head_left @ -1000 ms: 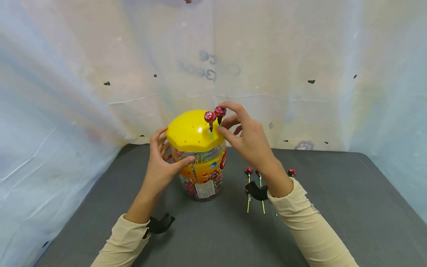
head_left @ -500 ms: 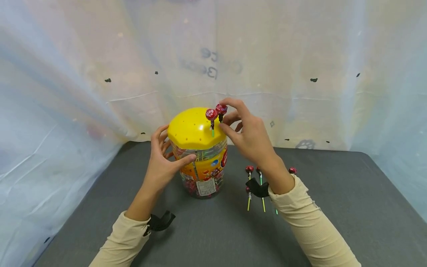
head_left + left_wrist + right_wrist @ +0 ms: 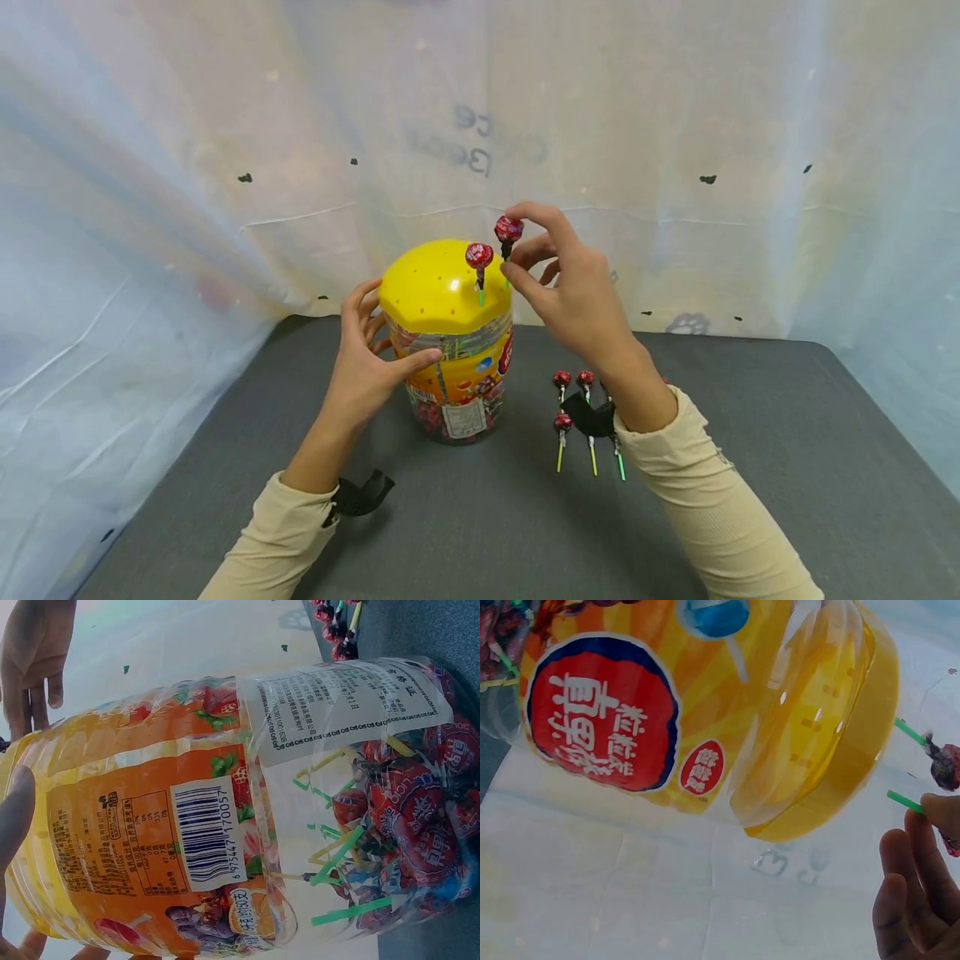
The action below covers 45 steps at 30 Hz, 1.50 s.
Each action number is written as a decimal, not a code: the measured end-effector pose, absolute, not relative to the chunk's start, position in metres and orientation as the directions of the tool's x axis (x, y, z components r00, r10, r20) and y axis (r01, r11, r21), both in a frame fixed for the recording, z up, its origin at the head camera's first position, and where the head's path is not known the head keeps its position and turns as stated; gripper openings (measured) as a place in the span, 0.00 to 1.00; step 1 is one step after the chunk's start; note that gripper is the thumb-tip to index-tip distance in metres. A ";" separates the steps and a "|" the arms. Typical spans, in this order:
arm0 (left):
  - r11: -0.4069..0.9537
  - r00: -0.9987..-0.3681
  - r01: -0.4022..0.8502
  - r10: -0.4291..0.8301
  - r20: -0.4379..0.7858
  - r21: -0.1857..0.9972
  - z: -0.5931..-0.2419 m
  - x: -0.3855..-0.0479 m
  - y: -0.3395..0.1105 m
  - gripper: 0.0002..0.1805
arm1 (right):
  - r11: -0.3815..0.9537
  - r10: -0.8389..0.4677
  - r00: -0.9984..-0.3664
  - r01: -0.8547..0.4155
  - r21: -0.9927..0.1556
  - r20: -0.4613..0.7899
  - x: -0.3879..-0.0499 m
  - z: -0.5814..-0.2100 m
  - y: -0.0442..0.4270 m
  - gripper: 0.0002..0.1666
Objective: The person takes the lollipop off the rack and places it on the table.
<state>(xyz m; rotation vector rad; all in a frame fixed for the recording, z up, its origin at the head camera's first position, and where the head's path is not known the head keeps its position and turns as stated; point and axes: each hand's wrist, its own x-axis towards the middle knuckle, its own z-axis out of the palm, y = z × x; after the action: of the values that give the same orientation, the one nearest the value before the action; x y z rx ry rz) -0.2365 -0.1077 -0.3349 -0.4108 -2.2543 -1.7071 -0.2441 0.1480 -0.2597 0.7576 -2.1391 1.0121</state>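
Note:
A clear plastic candy jar [image 3: 459,379] with a yellow lid [image 3: 423,287] stands upright on the table. My left hand [image 3: 363,358] grips its upper left side, thumb across the front and fingers round the back. One lollipop [image 3: 479,256] in a red wrapper stands in the lid, stick down. Beside it my right hand [image 3: 573,287] pinches another red lollipop [image 3: 508,229] between thumb and fingers. In the right wrist view, that lollipop's green stick [image 3: 905,801] ends in the air, apart from the lid. Red-wrapped lollipops [image 3: 427,817] show through the jar wall in the left wrist view.
Several lollipops [image 3: 562,423] lie in rows on the dark grey table [image 3: 480,533], right of the jar and partly under my right wrist. Black straps [image 3: 363,493] hang from both wrists. A pale plastic sheet [image 3: 600,125] closes off the back and sides.
My right hand has moved up and to the right with its lollipop, away from the one standing in the lid. The left hand keeps its hold on the jar.

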 end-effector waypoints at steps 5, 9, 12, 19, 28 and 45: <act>0.280 -0.917 0.396 0.067 0.394 0.875 -0.335 -0.237 -0.109 0.56 | 0.550 -0.205 -0.654 -0.692 -0.467 0.728 -0.236 -0.265 0.156 0.31; 0.297 -0.917 0.395 0.070 0.393 0.869 -0.334 -0.236 -0.110 0.57 | 0.561 -0.174 -0.689 -0.657 -0.504 0.704 -0.226 -0.274 0.166 0.32; 0.303 -0.917 0.395 0.069 0.394 0.867 -0.333 -0.235 -0.110 0.57 | 0.578 -0.149 -0.711 -0.626 -0.523 0.687 -0.219 -0.283 0.177 0.34; 0.299 -0.918 0.395 0.081 0.389 0.869 -0.333 -0.235 -0.107 0.57 | 0.595 -0.100 -0.762 -0.561 -0.575 0.640 -0.204 -0.314 0.213 0.37; 0.296 -0.914 0.403 0.083 0.397 0.866 -0.332 -0.236 -0.109 0.56 | 0.671 -0.141 -0.836 -0.474 -0.569 0.530 -0.188 -0.340 0.245 0.33; 0.323 -0.916 0.396 0.076 0.394 0.859 -0.333 -0.236 -0.113 0.56 | 0.735 -0.244 -0.941 -0.336 -0.589 0.232 -0.183 -0.372 0.286 0.32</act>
<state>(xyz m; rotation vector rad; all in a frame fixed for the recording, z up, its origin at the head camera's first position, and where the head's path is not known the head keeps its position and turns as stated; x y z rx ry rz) -0.2365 -0.1130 -0.3328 -0.4258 -2.3112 -1.6233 -0.1826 0.2855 -0.3720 0.4699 -2.7950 0.9887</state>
